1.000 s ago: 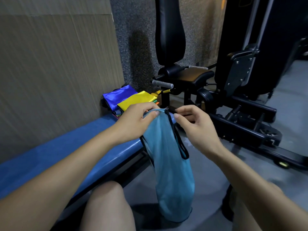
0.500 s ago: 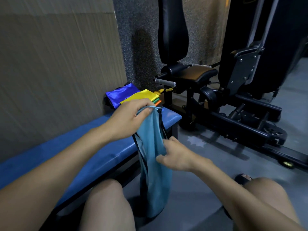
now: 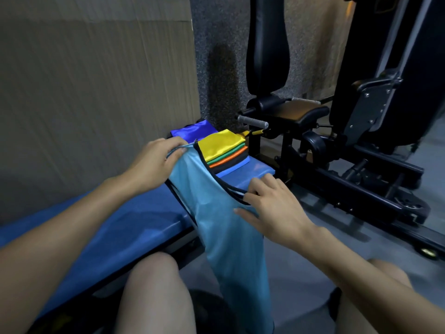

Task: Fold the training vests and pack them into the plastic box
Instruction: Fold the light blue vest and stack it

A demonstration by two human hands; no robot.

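- Head view: light blue vest (image 3: 216,213) held up in front of the knees, its top over the edge of the blue desk (image 3: 115,227) and its lower half hanging past that edge toward the floor.
- Left hand (image 3: 159,162) pinches one top corner of the vest, fingers curled over the bunched strap, at the desk's wall side.
- Right hand (image 3: 272,206) grips the black-trimmed armhole edge on the other side, thumb on the cloth, fingers curled round the trim.
- Folded stack (image 3: 225,153) sits at the far end of the desk: yellow on top, green, orange and dark layers under it. A blue piece (image 3: 190,131) lies just behind, against the wall.
- No plastic box in view; cannot tell where it stands.
- Gym machine (image 3: 337,141) close beside the desk's far end.
- Step in hand, by my reading: squaring the vest for its first fold.
- To do it well: draw the two hands apart until the top edge runs taut and level, both straps matched.
- Lay the cloth flat on the bare desk rather than folding in the air; the fabric looks slick and will likely slide.
- Keep the hanging tail off the floor while lowering it.
- Smooth from the middle outward, then fold to about the stack's footprint so it packs evenly.
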